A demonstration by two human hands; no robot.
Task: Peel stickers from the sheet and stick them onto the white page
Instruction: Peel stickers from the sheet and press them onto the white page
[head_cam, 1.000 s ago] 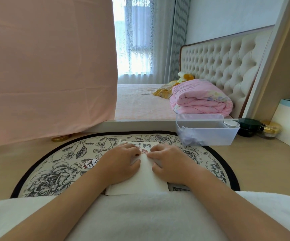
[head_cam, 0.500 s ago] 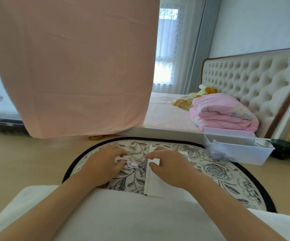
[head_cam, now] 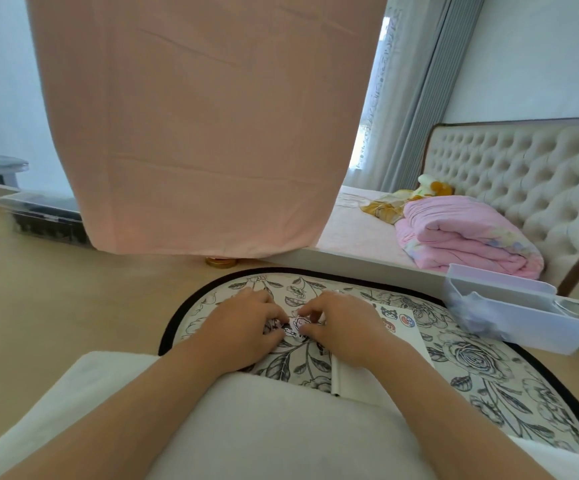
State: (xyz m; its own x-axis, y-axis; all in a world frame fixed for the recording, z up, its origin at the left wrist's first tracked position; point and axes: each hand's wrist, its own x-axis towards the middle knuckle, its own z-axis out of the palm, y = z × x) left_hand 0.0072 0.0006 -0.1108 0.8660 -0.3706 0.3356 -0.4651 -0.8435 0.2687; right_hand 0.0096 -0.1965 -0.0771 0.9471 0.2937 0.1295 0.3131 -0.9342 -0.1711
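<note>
On the floral mat (head_cam: 482, 362) my left hand (head_cam: 243, 327) and my right hand (head_cam: 343, 327) meet with curled fingers over a small sticker piece (head_cam: 296, 325), pink and black, pinched between their fingertips. The white page (head_cam: 409, 332) lies under and to the right of my right hand. It carries a few stickers, among them a round blue and red one (head_cam: 406, 320). How much of the sticker sheet lies beneath my left hand is hidden.
A white plastic bin (head_cam: 523, 323) stands at the mat's right edge. A hanging pink cloth (head_cam: 205, 126) fills the upper middle, with a gold round thing (head_cam: 220, 262) under it. A bed with a folded pink quilt (head_cam: 465, 237) lies behind. White cloth (head_cam: 281, 427) covers my lap.
The view swung left and the page now lies to the right. Both hands left the page's top edge and came together over a small sticker piece on the mat.
</note>
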